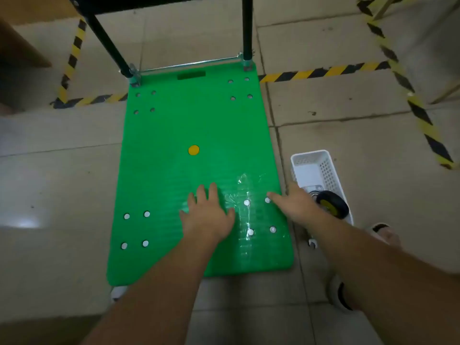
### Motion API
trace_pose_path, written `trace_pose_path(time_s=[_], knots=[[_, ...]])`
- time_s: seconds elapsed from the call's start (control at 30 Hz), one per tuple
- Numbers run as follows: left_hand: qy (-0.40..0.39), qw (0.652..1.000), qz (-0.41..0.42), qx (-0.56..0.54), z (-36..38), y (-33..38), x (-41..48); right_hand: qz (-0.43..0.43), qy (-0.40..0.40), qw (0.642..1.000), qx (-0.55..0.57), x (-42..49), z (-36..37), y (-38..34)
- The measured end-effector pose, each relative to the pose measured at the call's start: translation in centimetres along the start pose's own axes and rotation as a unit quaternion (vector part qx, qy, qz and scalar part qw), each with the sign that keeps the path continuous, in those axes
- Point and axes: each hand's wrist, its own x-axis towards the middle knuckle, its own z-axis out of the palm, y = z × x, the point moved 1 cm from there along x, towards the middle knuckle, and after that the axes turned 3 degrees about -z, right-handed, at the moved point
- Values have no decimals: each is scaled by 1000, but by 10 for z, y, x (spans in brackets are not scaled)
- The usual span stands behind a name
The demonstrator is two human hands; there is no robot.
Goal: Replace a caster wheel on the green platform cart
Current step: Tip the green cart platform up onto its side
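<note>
The green platform cart (189,170) stands upright on the floor, its black handle (109,46) at the far end. My left hand (207,215) lies flat on the deck near the front. Right of it, clear tape (245,195) covers several silver bolt heads (247,202). My right hand (290,202) reaches over the cart's right edge, a straight finger touching the bolt head at the tape's far right corner. A black caster wheel (332,204) with a yellow hub lies in the white basket (323,165) beside the cart.
Yellow-and-black hazard tape (323,72) marks the tiled floor around the cart. A second group of bolt heads (135,229) sits at the deck's front left. Sandalled feet (380,232) stand right of the cart. A brown box (20,46) is at the far left.
</note>
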Motion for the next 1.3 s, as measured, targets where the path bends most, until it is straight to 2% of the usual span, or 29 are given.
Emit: trace_pose_path(time_s=[0.1, 0.33, 0.63, 0.77, 0.9, 1.1, 1.3], knots=[[-2, 1000, -8, 10, 10, 2, 13, 24, 9, 998, 60, 12, 5, -2], [22, 999, -18, 16, 33, -3, 35, 61, -26, 980, 187, 34, 15, -9], [37, 999, -36, 11, 46, -10, 38, 119, -70, 925, 354, 56, 23, 0], [36, 999, -34, 2, 46, -9, 39, 140, -117, 903, 388, 58, 20, 3], [40, 999, -32, 7, 48, -9, 38, 150, -125, 897, 396, 59, 17, 0], [38, 999, -17, -12, 36, -15, 39, 123, -124, 892, 418, 48, 9, -11], [58, 997, -1, -57, 13, -20, 39, 29, -120, 876, 466, 28, -4, -30]])
